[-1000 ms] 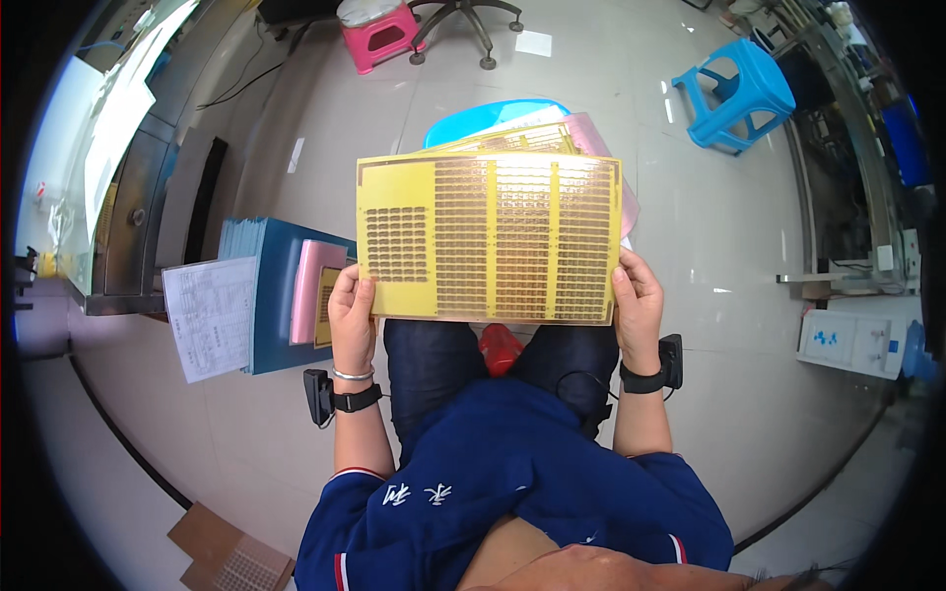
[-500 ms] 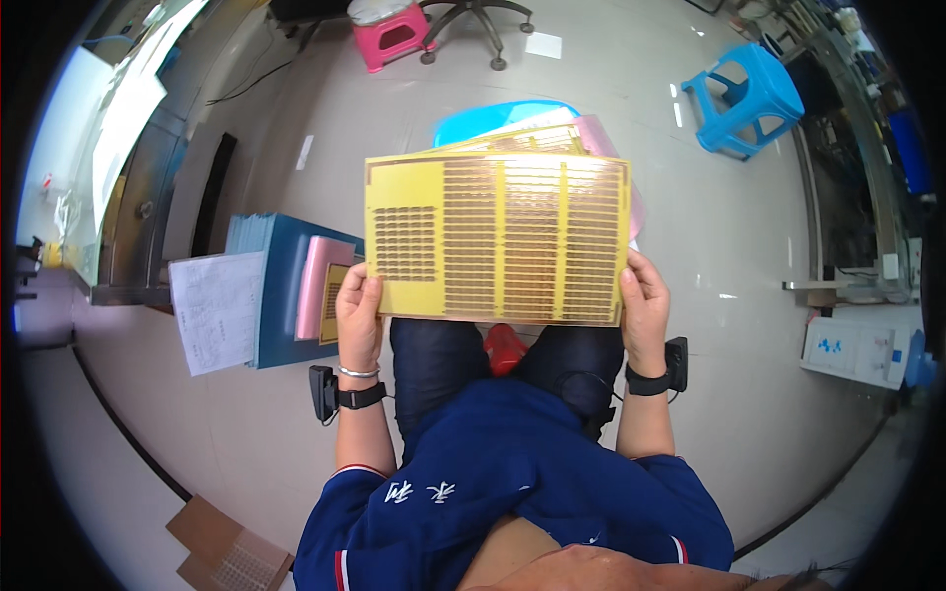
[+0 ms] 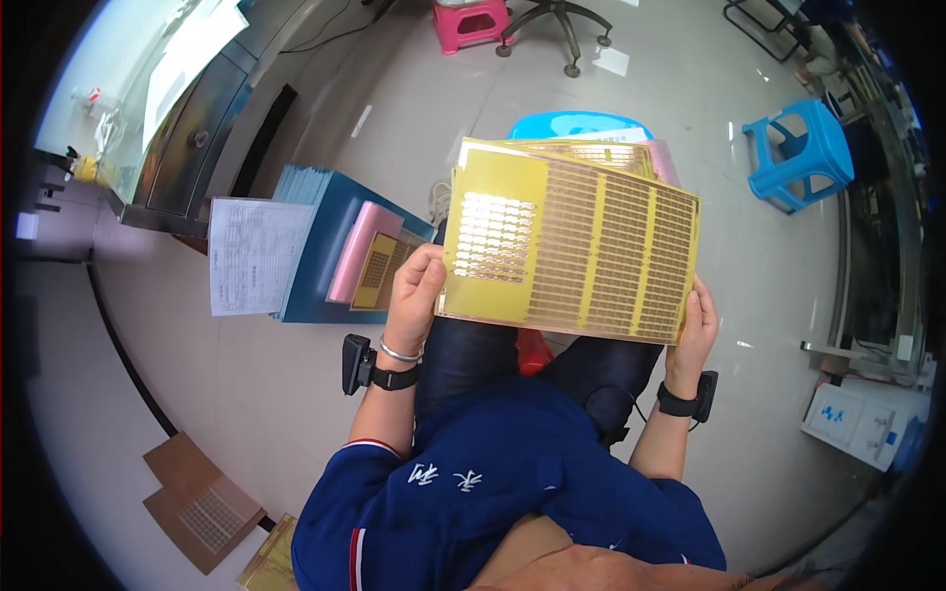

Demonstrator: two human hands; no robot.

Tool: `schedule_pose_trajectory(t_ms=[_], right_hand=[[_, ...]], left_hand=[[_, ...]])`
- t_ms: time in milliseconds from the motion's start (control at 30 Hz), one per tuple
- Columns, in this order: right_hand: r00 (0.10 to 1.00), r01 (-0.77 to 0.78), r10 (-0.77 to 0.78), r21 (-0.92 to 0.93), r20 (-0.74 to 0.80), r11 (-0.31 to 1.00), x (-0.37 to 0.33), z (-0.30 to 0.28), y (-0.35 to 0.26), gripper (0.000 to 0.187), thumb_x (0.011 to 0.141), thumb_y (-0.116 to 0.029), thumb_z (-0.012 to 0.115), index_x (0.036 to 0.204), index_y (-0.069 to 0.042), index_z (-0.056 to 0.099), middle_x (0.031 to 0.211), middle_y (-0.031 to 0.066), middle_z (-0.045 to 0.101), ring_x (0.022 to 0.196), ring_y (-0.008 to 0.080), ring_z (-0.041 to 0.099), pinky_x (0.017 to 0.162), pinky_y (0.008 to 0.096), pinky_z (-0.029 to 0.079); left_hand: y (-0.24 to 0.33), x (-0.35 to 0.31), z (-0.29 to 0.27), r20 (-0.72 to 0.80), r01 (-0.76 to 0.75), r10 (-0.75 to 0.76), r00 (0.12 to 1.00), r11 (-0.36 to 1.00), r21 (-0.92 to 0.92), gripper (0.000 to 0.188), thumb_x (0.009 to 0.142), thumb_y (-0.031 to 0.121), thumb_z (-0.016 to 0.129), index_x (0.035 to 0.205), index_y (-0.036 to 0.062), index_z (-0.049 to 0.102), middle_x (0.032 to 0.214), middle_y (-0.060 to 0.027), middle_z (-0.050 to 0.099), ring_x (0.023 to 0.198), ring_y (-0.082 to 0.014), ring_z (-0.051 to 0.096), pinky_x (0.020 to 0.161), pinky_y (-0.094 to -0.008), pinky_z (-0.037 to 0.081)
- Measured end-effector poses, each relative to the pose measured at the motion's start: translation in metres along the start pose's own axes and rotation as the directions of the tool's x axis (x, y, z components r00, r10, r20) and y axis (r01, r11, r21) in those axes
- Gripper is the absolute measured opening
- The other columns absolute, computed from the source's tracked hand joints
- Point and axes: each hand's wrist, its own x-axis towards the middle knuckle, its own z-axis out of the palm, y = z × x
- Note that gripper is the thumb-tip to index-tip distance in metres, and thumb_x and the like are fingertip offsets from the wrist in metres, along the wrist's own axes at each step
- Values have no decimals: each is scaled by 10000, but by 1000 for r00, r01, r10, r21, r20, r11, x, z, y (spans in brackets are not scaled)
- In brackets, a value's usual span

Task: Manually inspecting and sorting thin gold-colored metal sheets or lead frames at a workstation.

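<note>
Now that the yellow panel (image 3: 572, 246) slants in the head view instead of lying level, its right end nearer the body, it seems still to be in handling, raised above the thighs (image 3: 458, 369). Reaching slightly farther forward, the left hand (image 3: 419, 283) pinches its left edge between thumb and curled fingers, while the right hand (image 3: 696, 317) closes similarly on its lower right edge.

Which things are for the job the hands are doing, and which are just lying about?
In use:
yellow patterned panel
left hand, holding its left edge
right hand, holding its right edge
perhaps another yellow panel behind

Probably lying about:
blue stool, far right
pink stool, top
brown boards, lower left
</note>
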Motion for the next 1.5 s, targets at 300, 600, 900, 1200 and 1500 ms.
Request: schedule_pose_trajectory(t_ms=[300,600,900,1200,1500], right_hand=[[1000,17,-16,17,-24,1000,-1,5,-4,316,946,-112,421,1178,84,506,1068,132,604,938,148,589,813,249,469],[996,91,-91,-7,22,996,0,0,0,275,928,-84,456,1156,59,514,1140,137,571,1031,171,549,908,295,423],[963,254,-265,153,55,955,6,18,-2,100,857,-23,529,949,-41,564,1341,149,408,1195,243,458,979,356,458],[990,123,-134,245,30,962,10,10,8,202,893,-16,465,1079,-47,538,1331,159,425,1156,253,501,941,342,488],[965,252,-258,-109,-41,962,2,21,2,406,918,-46,433,1316,-12,365,1221,127,486,1060,199,547,880,300,518]], left_hand=[[-5,0,-5,-52,-1,5,999,997,74,216,944,222,491,927,23,572,882,1,595,828,-52,508,757,-201,404],[-4,3,-7,-47,-83,92,995,982,167,162,912,164,542,935,12,591,996,-31,576,857,-84,526,783,-226,418],[-3,14,5,24,-340,341,940,920,194,190,855,13,563,1033,65,603,1305,-141,448,1205,-236,439,991,-372,394],[-5,7,1,60,-220,214,975,966,136,262,876,-34,512,1133,5,548,1259,-139,492,1113,-187,517,943,-310,432],[-3,1,1,14,-88,87,996,992,88,279,897,-29,480,1176,-37,497,1059,-104,605,977,-118,579,845,-224,464]])
